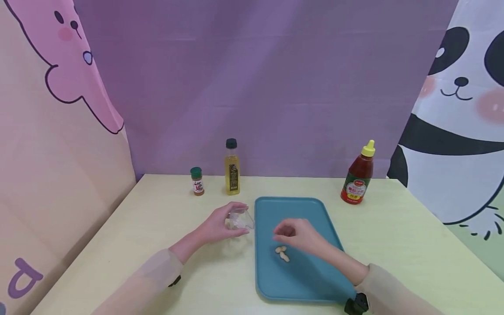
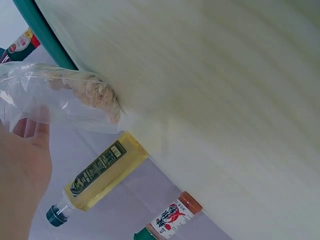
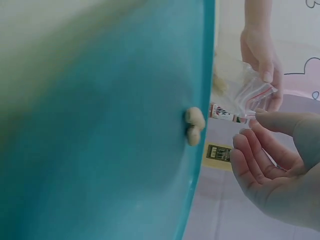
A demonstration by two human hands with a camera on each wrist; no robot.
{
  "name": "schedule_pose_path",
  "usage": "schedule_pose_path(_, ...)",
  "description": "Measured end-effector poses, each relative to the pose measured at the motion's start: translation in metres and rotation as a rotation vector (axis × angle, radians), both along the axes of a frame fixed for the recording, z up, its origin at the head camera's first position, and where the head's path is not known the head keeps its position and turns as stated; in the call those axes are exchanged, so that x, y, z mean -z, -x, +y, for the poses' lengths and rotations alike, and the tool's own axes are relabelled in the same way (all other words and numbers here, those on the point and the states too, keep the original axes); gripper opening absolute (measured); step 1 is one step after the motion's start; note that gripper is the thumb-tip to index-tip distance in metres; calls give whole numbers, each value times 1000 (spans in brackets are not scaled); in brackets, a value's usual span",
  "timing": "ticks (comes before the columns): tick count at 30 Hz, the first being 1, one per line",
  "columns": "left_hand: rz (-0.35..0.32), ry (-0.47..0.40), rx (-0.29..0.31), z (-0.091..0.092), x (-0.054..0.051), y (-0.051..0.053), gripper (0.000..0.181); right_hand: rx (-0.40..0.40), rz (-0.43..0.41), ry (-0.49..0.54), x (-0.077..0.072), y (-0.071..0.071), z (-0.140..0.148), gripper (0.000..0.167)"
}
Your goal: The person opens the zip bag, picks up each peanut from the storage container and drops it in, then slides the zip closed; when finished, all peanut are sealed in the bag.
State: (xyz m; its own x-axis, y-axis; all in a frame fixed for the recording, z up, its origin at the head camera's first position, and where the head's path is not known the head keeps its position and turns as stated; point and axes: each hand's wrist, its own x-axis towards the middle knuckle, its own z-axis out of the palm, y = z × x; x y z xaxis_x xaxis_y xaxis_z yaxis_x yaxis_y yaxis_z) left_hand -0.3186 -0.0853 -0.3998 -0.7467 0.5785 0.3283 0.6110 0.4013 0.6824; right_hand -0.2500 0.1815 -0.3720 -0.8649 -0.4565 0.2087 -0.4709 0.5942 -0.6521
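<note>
My left hand (image 1: 220,224) grips a clear zip bag (image 1: 241,218) just left of the blue tray (image 1: 291,284). In the left wrist view, light-brown lumps that look like peanuts (image 2: 95,92) lie in the bag's bottom. Two unshelled peanuts (image 1: 284,257) rest on the tray, close together. Above them hovers my right hand (image 1: 300,234), its fingers loosely bent. The right wrist view shows a gap between its thumb (image 3: 280,121) and the other fingers, and I see nothing held there. The bag's mouth (image 3: 260,97) appears beyond those fingertips, with a red zip line.
Behind the left hand stand a small green-capped seasoning jar (image 1: 197,183) and a bottle of yellow oil (image 1: 232,170). A red sauce bottle (image 1: 357,177) with a yellow cap stands at the back right. A purple backdrop (image 1: 267,109) hangs behind the table (image 1: 149,218).
</note>
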Motion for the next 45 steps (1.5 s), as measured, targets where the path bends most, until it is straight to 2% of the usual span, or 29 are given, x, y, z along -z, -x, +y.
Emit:
schedule_pose_path(8, -15, 16, 1, 2, -3, 2, 65, 15, -39, -61, 13, -6, 14, 17)
schedule_pose_path(16, -10, 15, 9, 2, -2, 4, 65, -38, -129, -83, 17, -5, 18, 14)
schedule_pose_path(29, -18, 15, 6, 3, -4, 1, 64, -84, -135, -116, 16, -6, 19, 15)
schedule_pose_path(38, -2, 19, 2, 2, 0, 2, 64, -91, -131, -123, 18, -5, 22, 15)
schedule_pose_path(45, -6, 17, 5, 1, 1, 1, 64, -113, -177, -112, 19, -7, 22, 15)
